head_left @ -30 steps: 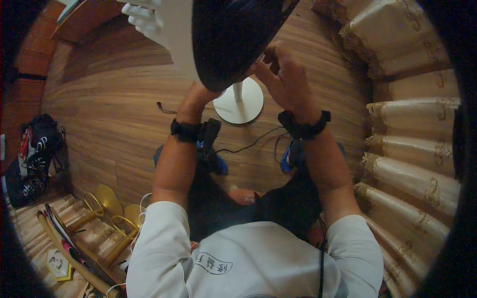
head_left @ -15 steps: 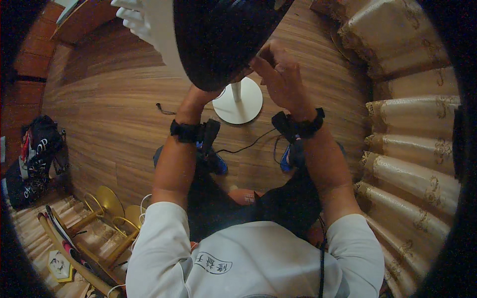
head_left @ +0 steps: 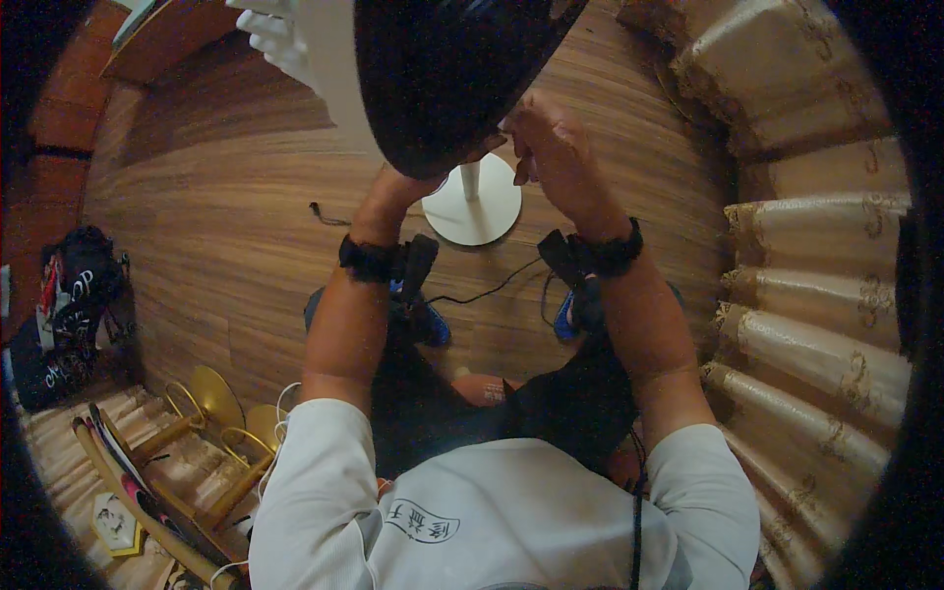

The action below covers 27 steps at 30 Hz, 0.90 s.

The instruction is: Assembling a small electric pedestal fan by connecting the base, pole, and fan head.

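A large, dark, smooth oval piece (head_left: 452, 79) fills the top middle, with a white body (head_left: 332, 74) along its left side. White finger-like prongs (head_left: 272, 39) stick out from that body. Below it a white pole (head_left: 470, 179) rises from a round white base (head_left: 472, 218) on the floor. My left hand (head_left: 405, 187) reaches under the dark piece's lower edge, its fingers mostly hidden. At the lower right edge, my right hand (head_left: 556, 147) has its fingers curled and pinched together; what lies in them is too small to make out.
Both wrists wear black straps (head_left: 372, 261) with small boxes; a black cable (head_left: 482, 295) hangs between them. Cream curtains (head_left: 816, 339) line the right. At left are a dark bag (head_left: 74, 315), a gold-coloured rack (head_left: 211, 398) and a short cord (head_left: 324, 216) on the wood floor.
The dark piece and its white body have shifted slightly right. My right hand's fingers have curled further in and down beside the edge; the left hand stays almost in place.
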Motion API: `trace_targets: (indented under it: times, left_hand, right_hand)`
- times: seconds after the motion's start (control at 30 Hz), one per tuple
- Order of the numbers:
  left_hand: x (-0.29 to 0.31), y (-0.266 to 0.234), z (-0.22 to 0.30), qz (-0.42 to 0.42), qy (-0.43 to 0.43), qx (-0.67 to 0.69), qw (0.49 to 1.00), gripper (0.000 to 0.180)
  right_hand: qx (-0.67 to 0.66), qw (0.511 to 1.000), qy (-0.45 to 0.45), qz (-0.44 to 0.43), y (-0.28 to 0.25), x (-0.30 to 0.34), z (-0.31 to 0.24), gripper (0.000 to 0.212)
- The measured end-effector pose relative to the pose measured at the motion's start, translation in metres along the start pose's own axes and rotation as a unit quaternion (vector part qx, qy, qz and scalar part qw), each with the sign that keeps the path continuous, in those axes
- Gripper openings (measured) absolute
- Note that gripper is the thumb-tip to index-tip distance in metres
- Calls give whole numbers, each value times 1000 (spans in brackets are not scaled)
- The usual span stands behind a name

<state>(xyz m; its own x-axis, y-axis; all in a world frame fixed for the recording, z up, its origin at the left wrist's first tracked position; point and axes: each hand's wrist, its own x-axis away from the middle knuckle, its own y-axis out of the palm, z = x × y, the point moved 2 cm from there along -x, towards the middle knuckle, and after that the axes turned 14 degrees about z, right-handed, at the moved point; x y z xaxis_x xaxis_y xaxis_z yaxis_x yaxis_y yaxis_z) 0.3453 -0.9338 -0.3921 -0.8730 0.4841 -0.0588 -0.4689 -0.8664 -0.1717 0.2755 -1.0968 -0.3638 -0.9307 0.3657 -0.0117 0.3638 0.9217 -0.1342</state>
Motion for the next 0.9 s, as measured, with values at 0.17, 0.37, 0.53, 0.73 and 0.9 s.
trace_targets:
  times: [0.17, 0.37, 0.53, 0.73, 0.9]
  left_hand:
    - [-3, -3, -11, -34, -44, 307, 950, 29]
    - [-2, -2, 8, 10, 59, 160, 985, 36]
    - [3, 2, 20, 33, 70, 98, 992, 36]
    - [-6, -4, -17, -10, 109, 112, 988, 32]
    - [-9, -4, -28, -22, 103, 81, 991, 34]
  right_hand:
    - [100, 986, -117, 58, -6, 0, -1, 57]
    - [190, 938, -268, 105, -11, 3, -11, 40]
    - [205, 933, -280, 96, -13, 5, -14, 40]
    - [176, 951, -243, 81, -8, 1, -13, 39]
    - [87, 989, -102, 57, -3, 0, -6, 48]
